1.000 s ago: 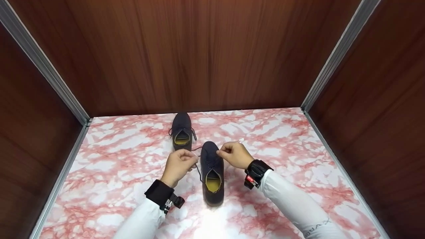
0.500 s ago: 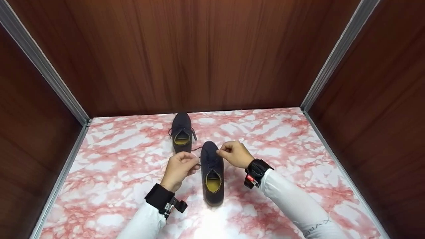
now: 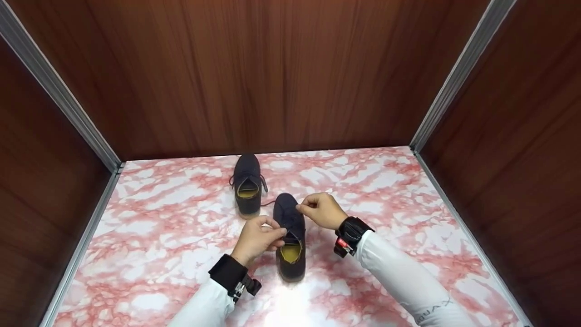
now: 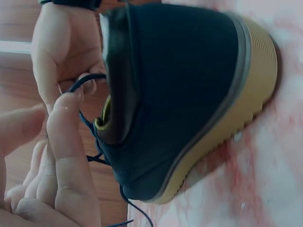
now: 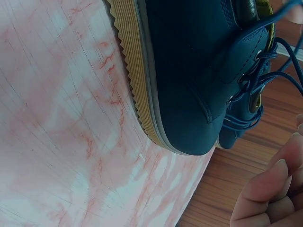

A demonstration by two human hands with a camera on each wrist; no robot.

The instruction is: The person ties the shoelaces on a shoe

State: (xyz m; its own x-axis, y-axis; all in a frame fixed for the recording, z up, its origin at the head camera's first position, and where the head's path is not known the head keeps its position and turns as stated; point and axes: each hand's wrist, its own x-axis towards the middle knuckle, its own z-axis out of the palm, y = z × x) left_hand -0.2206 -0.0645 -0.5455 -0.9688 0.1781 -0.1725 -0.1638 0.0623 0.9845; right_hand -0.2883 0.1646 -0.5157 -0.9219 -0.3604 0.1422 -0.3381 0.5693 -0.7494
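Note:
A dark blue shoe with a yellow insole and tan ridged sole stands on the floor, toe pointing away. My left hand is over its opening, thumb and forefinger pinching a blue shoelace. At the right of the tongue, my right hand has thumb and fingertip together on the other end of the lace; its grip is partly hidden. In the right wrist view, the laces cross over the eyelets and run toward the hands. A thin strand trails beside the toe.
The matching shoe, its lace looped at the sides, stands further back to the left, near the wooden back panel. Brown panels with grey metal edges flank the red-and-white marbled surface.
My left hand has moved right and slightly nearer, from beside the shoe to over its opening, drawing the lace across. My right hand has stayed nearly still.

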